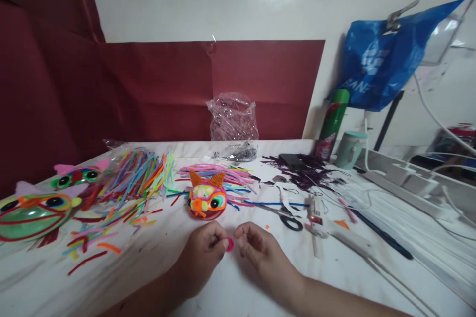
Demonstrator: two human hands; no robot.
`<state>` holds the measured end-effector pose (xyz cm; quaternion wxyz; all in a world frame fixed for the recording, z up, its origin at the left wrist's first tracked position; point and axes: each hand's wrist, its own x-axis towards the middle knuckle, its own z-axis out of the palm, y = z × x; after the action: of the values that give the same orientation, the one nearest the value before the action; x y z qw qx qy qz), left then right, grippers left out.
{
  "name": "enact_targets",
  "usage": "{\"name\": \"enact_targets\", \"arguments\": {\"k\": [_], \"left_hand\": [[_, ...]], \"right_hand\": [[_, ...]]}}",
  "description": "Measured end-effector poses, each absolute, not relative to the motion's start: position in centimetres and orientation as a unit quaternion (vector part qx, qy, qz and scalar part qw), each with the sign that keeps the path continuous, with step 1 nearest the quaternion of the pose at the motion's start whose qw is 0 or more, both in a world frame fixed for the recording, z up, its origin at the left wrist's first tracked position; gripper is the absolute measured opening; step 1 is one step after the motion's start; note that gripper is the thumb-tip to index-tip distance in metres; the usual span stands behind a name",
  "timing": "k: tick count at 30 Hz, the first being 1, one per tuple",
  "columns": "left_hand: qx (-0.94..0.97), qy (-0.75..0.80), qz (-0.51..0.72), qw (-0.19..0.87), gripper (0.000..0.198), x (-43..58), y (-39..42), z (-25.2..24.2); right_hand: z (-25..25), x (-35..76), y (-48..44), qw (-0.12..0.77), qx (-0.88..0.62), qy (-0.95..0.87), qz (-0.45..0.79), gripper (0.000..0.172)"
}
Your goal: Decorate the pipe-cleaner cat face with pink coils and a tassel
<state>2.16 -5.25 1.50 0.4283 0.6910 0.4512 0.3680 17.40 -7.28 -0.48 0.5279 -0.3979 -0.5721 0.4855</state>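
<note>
Between thumb and forefinger of my left hand is a small bright pink coil that looks like rolled pipe cleaner. My right hand is just to its right, with fingers curled and pinched close to the coil; whatever they hold, if anything, is hidden. Directly beyond my hands sits a small animal figure with orange pipe-cleaner ears, an orange nose and a large dark eye. A hot glue gun with an orange-red light lies to the right, near black-handled scissors.
Larger animal figures stand at the left beside a bag of colourful pipe cleaners. Cut pieces are scattered in front. Purple shredded strips, a phone, a green mug, a spray can and a power strip occupy the right.
</note>
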Motion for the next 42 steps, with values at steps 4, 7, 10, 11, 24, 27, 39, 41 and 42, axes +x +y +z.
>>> {"name": "enact_targets", "arguments": {"k": [4, 7, 10, 11, 24, 27, 39, 41, 42], "left_hand": [[0.702, 0.446, 0.359, 0.424, 0.016, 2.0, -5.2, 1.4], [0.706, 0.443, 0.358, 0.42, 0.017, 2.0, -5.2, 1.5], [0.7, 0.446, 0.359, 0.427, 0.017, 2.1, -5.2, 1.8], [0.697, 0.448, 0.358, 0.43, 0.017, 2.1, -5.1, 1.8], [0.67, 0.448, 0.372, 0.461, 0.021, 1.5, -4.6, 1.9], [0.649, 0.445, 0.376, 0.489, 0.021, 1.4, -4.2, 1.6], [0.576, 0.392, 0.411, 0.588, 0.015, 1.5, -3.1, -0.4], [0.589, 0.393, 0.404, 0.579, 0.012, 1.8, -3.6, -0.2], [0.602, 0.399, 0.398, 0.566, 0.011, 1.9, -3.9, 0.0]], "right_hand": [[0.0, 17.6, -7.2, 0.507, -0.398, -0.592, 0.483, 0.03], [0.0, 17.6, -7.1, 0.499, -0.41, -0.583, 0.493, 0.033], [0.0, 17.6, -7.1, 0.51, -0.422, -0.573, 0.483, 0.032], [0.0, 17.6, -7.2, 0.514, -0.423, -0.577, 0.473, 0.031], [0.0, 17.6, -7.1, 0.495, -0.444, -0.604, 0.44, 0.025], [-0.3, 17.6, -7.0, 0.505, -0.433, -0.594, 0.452, 0.026], [-0.7, 17.7, -7.0, 0.51, -0.404, -0.588, 0.482, 0.028], [-0.6, 17.6, -7.1, 0.485, -0.392, -0.589, 0.514, 0.031], [-0.6, 17.5, -7.2, 0.474, -0.386, -0.589, 0.529, 0.032]]}}
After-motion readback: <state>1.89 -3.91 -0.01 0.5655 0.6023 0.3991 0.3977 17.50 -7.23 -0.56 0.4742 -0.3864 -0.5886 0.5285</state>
